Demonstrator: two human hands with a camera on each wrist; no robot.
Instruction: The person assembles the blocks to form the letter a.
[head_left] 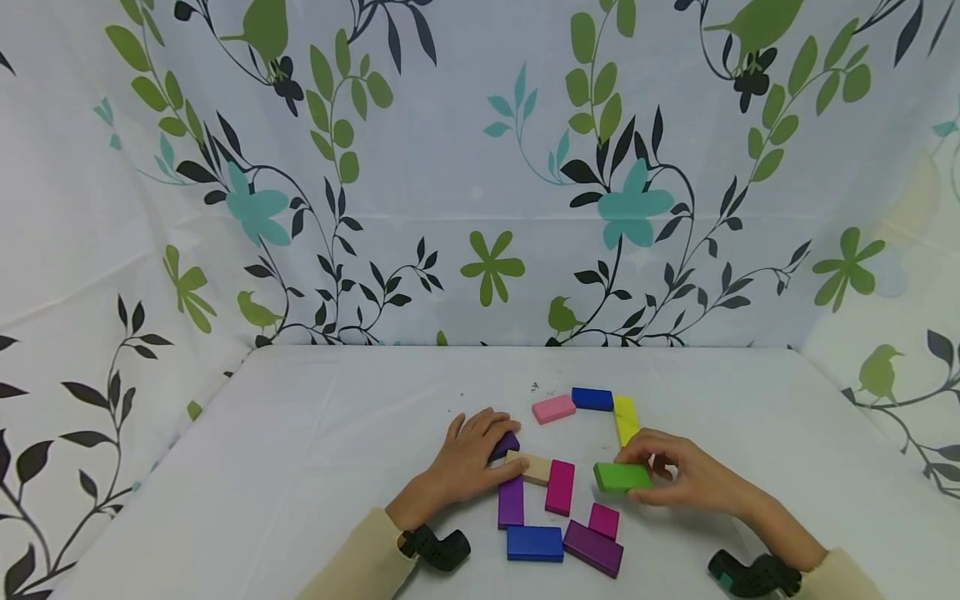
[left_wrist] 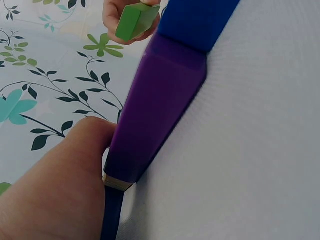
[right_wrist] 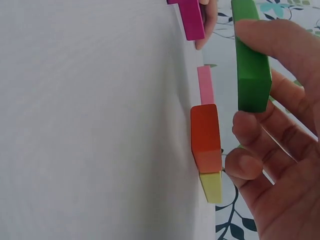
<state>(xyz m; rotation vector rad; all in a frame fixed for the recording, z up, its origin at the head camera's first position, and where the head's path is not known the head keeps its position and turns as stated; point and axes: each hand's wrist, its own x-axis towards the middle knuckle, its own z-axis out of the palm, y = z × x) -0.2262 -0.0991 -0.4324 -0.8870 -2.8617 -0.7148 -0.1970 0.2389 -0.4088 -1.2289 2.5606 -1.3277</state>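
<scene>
In the head view my right hand pinches a green block between thumb and fingers; the right wrist view shows the green block held above the table. My left hand rests over a dark purple block, its fingers extended. The left thumb lies along a beige block, which butts against an upright-running magenta block. A purple block continues toward a blue block at the front. Beside that lie a plum block and a smaller-looking magenta block.
Further back, a pink block, a second blue block and a yellow block form an arc on the white table. An orange block shows in the right wrist view. Patterned cloth hangs behind.
</scene>
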